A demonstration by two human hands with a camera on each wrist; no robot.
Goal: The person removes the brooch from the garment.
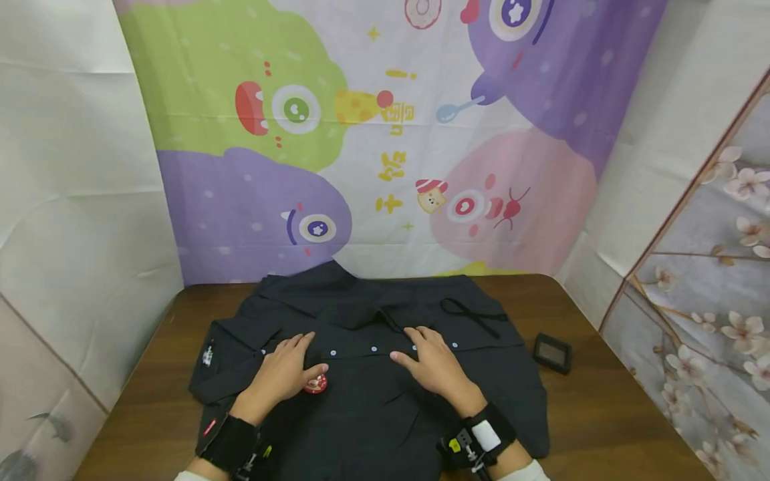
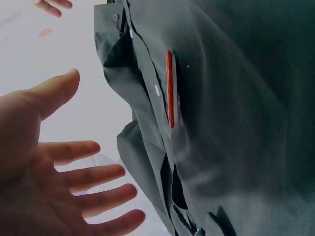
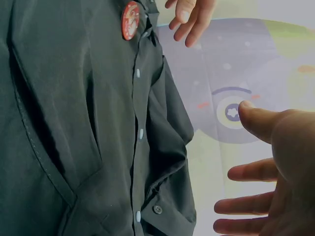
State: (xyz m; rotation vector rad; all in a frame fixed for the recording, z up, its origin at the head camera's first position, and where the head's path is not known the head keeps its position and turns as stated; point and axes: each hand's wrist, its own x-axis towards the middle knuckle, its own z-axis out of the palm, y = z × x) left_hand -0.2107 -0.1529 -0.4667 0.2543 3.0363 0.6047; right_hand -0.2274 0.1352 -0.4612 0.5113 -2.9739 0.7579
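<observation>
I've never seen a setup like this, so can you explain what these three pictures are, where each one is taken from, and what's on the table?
There is no machine here: a person works with two bare hands and wears three cameras. The big picture comes from a camera on the head, looking forward and down. The other two come from cameras strapped to the wrists, so each shows its own palm up close, and the scene appears turned sideways.

On the brown table lies a dark shirt, spread out, with a row of pale buttons and a red round badge. A small dark device sits beside the shirt on the right, apart from it. A cartoon backdrop hangs behind.

The left hand and the right hand are over the shirt with fingers straight, on either side of the button row. Neither holds anything; the left thumb is next to the badge.
</observation>
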